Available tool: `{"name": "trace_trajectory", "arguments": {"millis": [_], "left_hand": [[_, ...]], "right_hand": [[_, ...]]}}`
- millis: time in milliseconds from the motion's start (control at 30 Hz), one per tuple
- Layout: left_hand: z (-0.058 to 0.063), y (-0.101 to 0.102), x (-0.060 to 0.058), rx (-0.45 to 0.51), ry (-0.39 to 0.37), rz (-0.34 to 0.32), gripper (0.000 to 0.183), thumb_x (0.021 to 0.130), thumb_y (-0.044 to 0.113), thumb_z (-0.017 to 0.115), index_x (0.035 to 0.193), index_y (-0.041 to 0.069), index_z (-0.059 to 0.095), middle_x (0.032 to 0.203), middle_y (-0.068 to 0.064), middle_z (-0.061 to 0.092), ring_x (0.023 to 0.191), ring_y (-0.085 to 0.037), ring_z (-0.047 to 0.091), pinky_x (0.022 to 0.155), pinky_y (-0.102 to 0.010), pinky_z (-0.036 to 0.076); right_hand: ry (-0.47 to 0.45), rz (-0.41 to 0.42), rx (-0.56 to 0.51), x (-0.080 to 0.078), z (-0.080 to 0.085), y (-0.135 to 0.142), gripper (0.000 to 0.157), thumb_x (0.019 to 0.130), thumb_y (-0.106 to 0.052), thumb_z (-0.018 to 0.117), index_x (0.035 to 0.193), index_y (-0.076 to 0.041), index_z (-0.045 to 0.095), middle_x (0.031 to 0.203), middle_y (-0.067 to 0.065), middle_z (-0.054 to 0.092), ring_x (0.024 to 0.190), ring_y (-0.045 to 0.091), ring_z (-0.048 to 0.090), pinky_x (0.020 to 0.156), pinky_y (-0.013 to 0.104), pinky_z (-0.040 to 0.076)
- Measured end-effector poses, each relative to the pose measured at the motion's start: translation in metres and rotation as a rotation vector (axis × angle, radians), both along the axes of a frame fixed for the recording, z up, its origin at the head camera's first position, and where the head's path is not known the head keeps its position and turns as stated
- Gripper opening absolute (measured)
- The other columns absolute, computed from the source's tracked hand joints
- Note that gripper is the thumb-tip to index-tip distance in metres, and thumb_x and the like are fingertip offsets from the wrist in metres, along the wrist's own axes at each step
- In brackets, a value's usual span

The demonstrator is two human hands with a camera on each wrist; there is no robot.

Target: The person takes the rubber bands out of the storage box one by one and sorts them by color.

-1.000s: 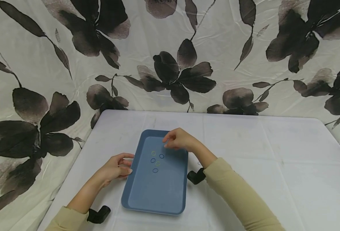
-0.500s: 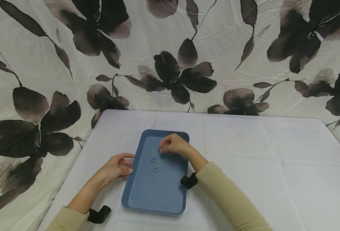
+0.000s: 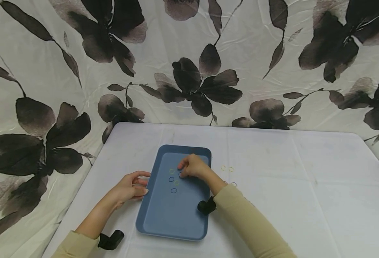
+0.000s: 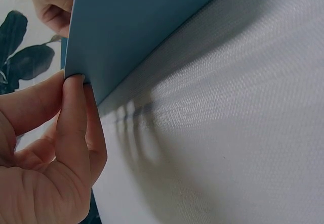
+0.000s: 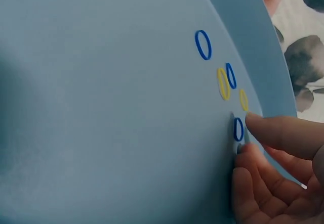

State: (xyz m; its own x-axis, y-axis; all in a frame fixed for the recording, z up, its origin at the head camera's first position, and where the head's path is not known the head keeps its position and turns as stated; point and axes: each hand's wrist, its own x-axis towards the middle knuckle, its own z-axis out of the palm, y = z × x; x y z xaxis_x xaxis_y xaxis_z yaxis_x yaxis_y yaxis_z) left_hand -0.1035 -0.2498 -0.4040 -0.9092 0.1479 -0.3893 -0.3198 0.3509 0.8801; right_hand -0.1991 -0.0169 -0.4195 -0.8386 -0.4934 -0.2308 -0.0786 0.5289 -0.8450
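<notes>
A blue tray (image 3: 163, 218) lies lengthwise on the white-covered table. My left hand (image 3: 128, 188) pinches its left rim between thumb and fingers; the left wrist view shows the grip at the edge of the tray (image 4: 116, 37). My right hand (image 3: 194, 166) is low over the tray's upper part. Its thumb and index finger stand apart on either side of a blue ring (image 5: 235, 130), which looks like a thin rubber band. Close by on the tray lie two more blue rings, one of them nearest the middle (image 5: 197, 44), and two yellow rings (image 5: 220, 87).
Right of the tray, two yellow rings (image 3: 231, 169) lie on the table (image 3: 305, 200). Nearer the right sleeve (image 3: 250, 218) are darker rings (image 3: 234, 185), partly hidden by it. A black wrist device (image 3: 207, 206) overhangs the tray's right rim. A floral cloth (image 3: 266, 64) hangs behind.
My right hand has come down and toward me, from the tray's upper right to the blue ring. Rings on the table beyond the forearm have come into sight. The left hand stays put.
</notes>
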Motion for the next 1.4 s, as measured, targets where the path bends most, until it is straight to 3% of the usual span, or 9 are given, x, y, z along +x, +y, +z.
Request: {"name": "trace_trajectory", "arguments": {"millis": [167,400,600,833,1067,1267,1400], "left_hand": [[0.0,0.001,-0.001,-0.001,-0.001,-0.002,0.056,0.082,-0.008,0.062,0.134,-0.006,0.04,0.105,-0.02,0.054,0.079,-0.018,0.06,0.067,-0.033,0.052],[0.0,0.002,0.0,-0.004,0.002,-0.005,0.057,0.082,-0.008,0.062,0.134,-0.005,0.039,0.107,-0.021,0.053,0.08,-0.019,0.059,0.068,-0.034,0.051],[-0.001,0.001,0.0,0.007,0.007,-0.011,0.058,0.082,-0.007,0.062,0.135,-0.005,0.039,0.108,-0.022,0.053,0.081,-0.02,0.059,0.069,-0.035,0.051],[0.0,0.0,0.0,0.017,0.005,-0.008,0.058,0.082,-0.007,0.062,0.135,-0.005,0.038,0.107,-0.021,0.053,0.081,-0.02,0.058,0.068,-0.034,0.051],[0.0,0.001,0.001,0.018,0.001,-0.001,0.057,0.082,-0.008,0.061,0.135,-0.005,0.039,0.108,-0.021,0.053,0.08,-0.019,0.059,0.068,-0.034,0.051],[0.002,0.001,0.001,0.016,0.001,-0.006,0.057,0.083,-0.008,0.061,0.135,-0.006,0.038,0.108,-0.022,0.053,0.081,-0.02,0.059,0.069,-0.034,0.051],[0.002,0.0,0.001,0.012,-0.002,-0.005,0.057,0.083,-0.008,0.061,0.135,-0.006,0.038,0.108,-0.022,0.053,0.081,-0.02,0.059,0.068,-0.034,0.051]], "right_hand": [[0.09,-0.011,0.09,0.004,-0.001,-0.003,0.021,0.065,0.002,0.08,0.081,-0.001,0.068,0.057,0.0,0.053,0.052,0.011,0.046,0.049,0.022,0.037],[0.174,-0.017,0.188,0.007,0.0,-0.004,0.018,0.063,-0.003,0.083,0.069,-0.004,0.066,0.066,0.001,0.059,0.064,0.014,0.051,0.06,0.025,0.044],[0.202,0.003,0.223,0.007,0.002,-0.003,0.015,0.066,-0.007,0.083,0.063,-0.005,0.069,0.063,0.0,0.062,0.059,0.012,0.05,0.055,0.023,0.042],[0.218,0.082,0.207,0.008,0.002,-0.002,0.016,0.073,-0.005,0.077,0.061,-0.003,0.066,0.056,-0.001,0.055,0.052,0.011,0.044,0.048,0.02,0.035],[0.134,0.122,0.156,0.005,0.003,0.001,0.018,0.079,-0.003,0.071,0.063,-0.001,0.063,0.057,-0.001,0.051,0.053,0.011,0.043,0.049,0.021,0.035],[-0.032,0.052,0.013,0.002,0.012,0.005,0.014,0.083,0.003,0.066,0.069,0.004,0.063,0.062,0.008,0.06,0.056,0.017,0.058,0.055,0.027,0.049],[-0.094,-0.007,-0.065,-0.001,0.018,0.008,0.01,0.082,0.004,0.066,0.072,0.004,0.066,0.064,0.01,0.064,0.058,0.017,0.062,0.06,0.029,0.053]]}}
